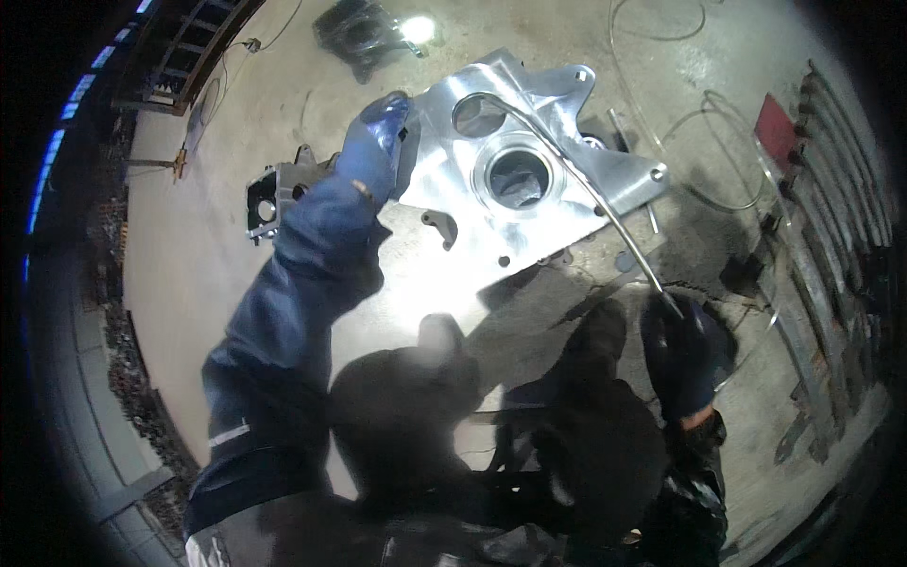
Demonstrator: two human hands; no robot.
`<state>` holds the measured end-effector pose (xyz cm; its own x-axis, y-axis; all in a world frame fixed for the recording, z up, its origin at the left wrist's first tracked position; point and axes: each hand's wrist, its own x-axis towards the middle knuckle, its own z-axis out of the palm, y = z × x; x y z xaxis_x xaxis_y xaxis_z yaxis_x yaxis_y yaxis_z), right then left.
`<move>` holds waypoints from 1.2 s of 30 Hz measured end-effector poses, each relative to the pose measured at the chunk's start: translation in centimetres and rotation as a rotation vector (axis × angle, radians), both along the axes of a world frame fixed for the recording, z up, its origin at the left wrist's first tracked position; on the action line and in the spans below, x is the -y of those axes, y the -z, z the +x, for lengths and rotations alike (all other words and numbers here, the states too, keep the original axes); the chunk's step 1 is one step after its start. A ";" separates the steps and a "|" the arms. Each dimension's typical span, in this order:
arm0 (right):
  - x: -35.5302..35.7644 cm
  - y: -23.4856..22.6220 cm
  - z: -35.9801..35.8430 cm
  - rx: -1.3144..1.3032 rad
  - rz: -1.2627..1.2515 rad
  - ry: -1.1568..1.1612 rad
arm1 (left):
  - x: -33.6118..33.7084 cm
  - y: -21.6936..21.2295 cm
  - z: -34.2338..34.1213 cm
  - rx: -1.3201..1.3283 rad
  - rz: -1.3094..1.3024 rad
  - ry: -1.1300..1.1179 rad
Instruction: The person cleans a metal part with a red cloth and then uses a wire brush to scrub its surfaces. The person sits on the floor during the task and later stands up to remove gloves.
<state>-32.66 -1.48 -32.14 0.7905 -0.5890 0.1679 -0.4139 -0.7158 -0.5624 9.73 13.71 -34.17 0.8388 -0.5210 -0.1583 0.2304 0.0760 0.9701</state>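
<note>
My left hand (381, 137), in a blue glove, is closed on the left edge of a large silvery machined metal part (435, 175). The part has two big round holes, several small ones and pointed lugs, and it is tilted above the floor. My right hand (688, 354), in a dark glove, is closed round the lower end of a long, thin, bent metal rod (619, 225). From there the rod runs up across the face of the part, its far end by the upper round hole. Shadow hides most of my right fingers.
On the concrete floor, a small dark metal piece (265, 206) lies at left and a dark plastic-looking bundle (357, 38) at the far side. A thin hose (746, 203) loops at right, near a red piece (777, 132) and a row of curved metal bars (831, 189). A rack (189, 47) stands far left.
</note>
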 end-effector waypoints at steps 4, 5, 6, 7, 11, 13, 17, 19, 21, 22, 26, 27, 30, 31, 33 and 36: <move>-6.6 -2.1 -1.7 -0.002 -0.072 -0.007 | -4.9 -2.1 -1.6 0.339 0.099 0.143; -8.1 -2.9 -2.1 -0.003 -0.100 -0.022 | -5.7 -2.0 -2.0 0.090 0.007 0.030; -9.4 -3.4 -2.3 -0.007 -0.048 -0.001 | -6.8 -2.1 -2.0 -0.147 -0.128 -0.038; -10.5 -3.9 -2.6 -0.028 0.010 0.024 | -8.3 -1.8 -1.7 0.622 0.444 0.071; -13.9 -3.7 -0.9 -0.019 0.054 0.128 | -11.5 2.1 1.8 0.705 0.329 0.063; -15.5 -3.0 0.8 -0.046 -0.037 0.185 | -13.4 4.3 4.7 1.085 0.449 0.117; -20.0 -3.0 1.8 -0.137 -0.217 0.202 | -15.5 8.0 7.8 0.857 0.237 0.110; -22.4 -2.1 2.7 -0.070 -0.069 0.257 | -16.5 8.9 8.3 0.600 0.128 0.139; -24.6 -1.4 4.0 -0.051 -0.012 0.319 | -17.3 9.1 8.6 0.422 0.131 0.137; -25.4 -1.8 4.5 -0.109 0.066 0.334 | -17.7 9.1 8.8 0.455 0.187 0.124; -27.6 -3.2 8.4 -0.169 -0.229 0.296 | -19.1 9.2 10.2 0.368 0.248 0.127; -28.1 -3.8 9.3 -0.194 -0.210 0.318 | -19.5 9.4 10.5 0.426 0.241 0.122; -29.0 -4.9 11.6 -0.270 -0.502 0.215 | -20.3 10.7 11.4 0.536 0.192 0.087; -29.2 -4.8 12.3 -0.245 -0.496 0.215 | -20.6 11.2 11.7 0.532 0.160 0.069; -29.7 -4.6 13.3 -0.239 -0.569 0.173 | -21.0 12.2 12.2 0.524 0.126 0.056; -30.7 -3.8 14.5 -0.283 -0.541 0.207 | -21.7 13.0 13.1 0.513 0.156 0.092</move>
<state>-18.16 29.25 -28.35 0.7266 -0.6249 0.2857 -0.6536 -0.7568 0.0068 22.84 35.41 -47.13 0.7806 -0.5990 0.1782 -0.2770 -0.0760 0.9578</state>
